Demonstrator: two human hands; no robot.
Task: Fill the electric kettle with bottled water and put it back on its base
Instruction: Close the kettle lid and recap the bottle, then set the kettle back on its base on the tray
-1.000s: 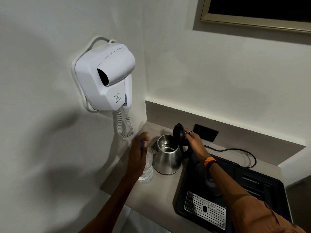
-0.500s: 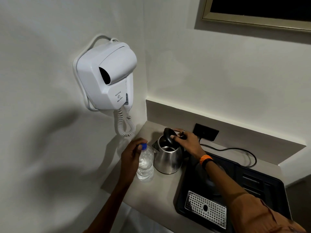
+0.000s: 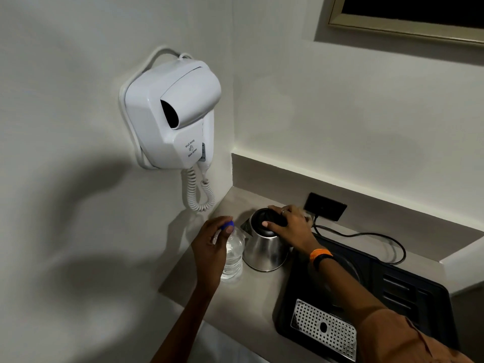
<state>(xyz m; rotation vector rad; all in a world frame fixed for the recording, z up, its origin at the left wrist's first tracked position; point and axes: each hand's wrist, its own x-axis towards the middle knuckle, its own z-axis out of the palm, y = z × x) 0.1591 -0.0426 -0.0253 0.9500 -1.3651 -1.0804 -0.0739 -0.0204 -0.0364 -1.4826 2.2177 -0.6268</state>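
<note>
Kettle (image 3: 264, 251), steel, stands on the grey counter (image 3: 251, 297) just left of the black tray (image 3: 408, 292), not on its base. The right hand (image 3: 290, 226) lies flat on its black lid (image 3: 264, 221), fingers spread. Just left, touching or nearly touching the kettle, stands the water bottle (image 3: 233, 254); the left hand (image 3: 212, 244) curls around its neck and blue cap (image 3: 227, 225). A white hair dryer (image 3: 170, 113) hangs on the wall above.

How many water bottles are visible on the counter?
1: the water bottle stands left of the kettle, with the left hand around its top. None other is visible.
</note>
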